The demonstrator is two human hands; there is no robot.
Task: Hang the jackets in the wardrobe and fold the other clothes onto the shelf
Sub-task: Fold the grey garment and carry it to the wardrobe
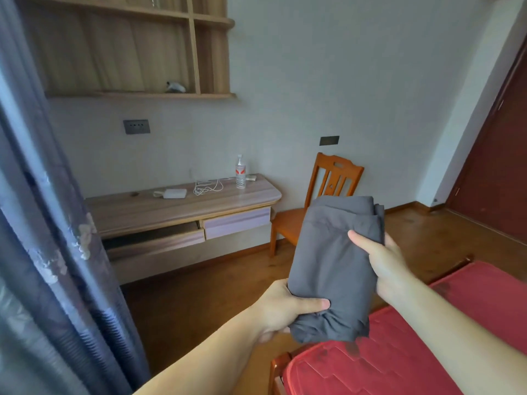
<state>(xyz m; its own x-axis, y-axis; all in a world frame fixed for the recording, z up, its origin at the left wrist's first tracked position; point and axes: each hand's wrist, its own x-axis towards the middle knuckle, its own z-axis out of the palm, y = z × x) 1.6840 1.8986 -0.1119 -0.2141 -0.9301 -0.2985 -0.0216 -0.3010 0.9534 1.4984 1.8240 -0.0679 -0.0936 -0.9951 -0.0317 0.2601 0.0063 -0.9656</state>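
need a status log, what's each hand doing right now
Left hand: grips the lower end of the folded grey garment, thumb on top.
Right hand: holds the same garment's right edge.

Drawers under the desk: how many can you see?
2. One drawer on the left, pulled partly open; the other drawer to its right, closed. The curtain may hide more.

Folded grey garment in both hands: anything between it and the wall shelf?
Nothing visible blocks it. Left hand and right hand hold the folded grey garment in open air; the wall shelf sits up-left, above the desk. The curtain hangs left of that path.
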